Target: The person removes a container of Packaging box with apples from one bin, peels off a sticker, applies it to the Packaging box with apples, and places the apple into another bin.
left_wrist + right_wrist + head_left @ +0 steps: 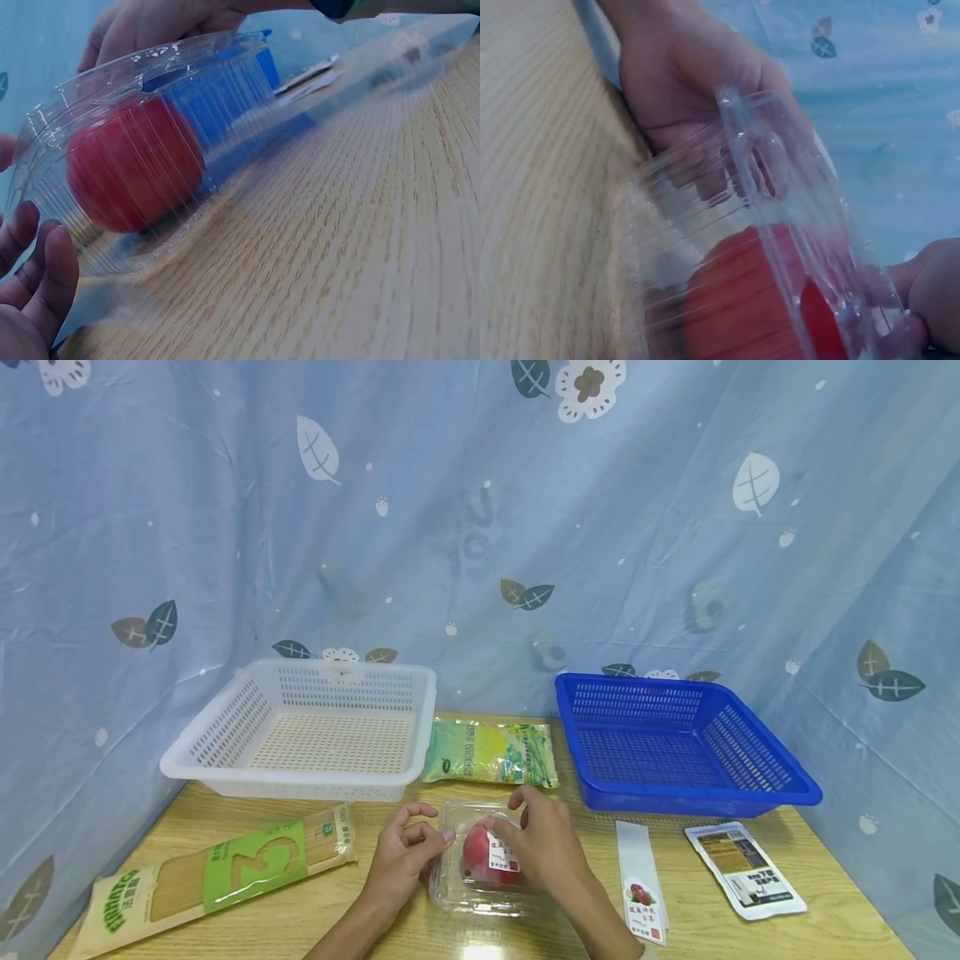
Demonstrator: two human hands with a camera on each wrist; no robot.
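Observation:
A clear plastic clamshell box stands on the table between my hands, its lid lying over a red apple. A white label with red and black print lies on the lid above the fruit. My left hand holds the box's left side, thumb on the lid's edge and fingers along the wall. From the right, my right hand reaches over the lid; its thumb presses the label's upper end, and its bent index finger is at the far rim. In the right wrist view, part of this hand shows at the lower right.
A white basket stands at the back left, a blue basket at the back right. Between them lies a green and yellow packet. A spaghetti pack is on the left; white label strips and a pouch on the right.

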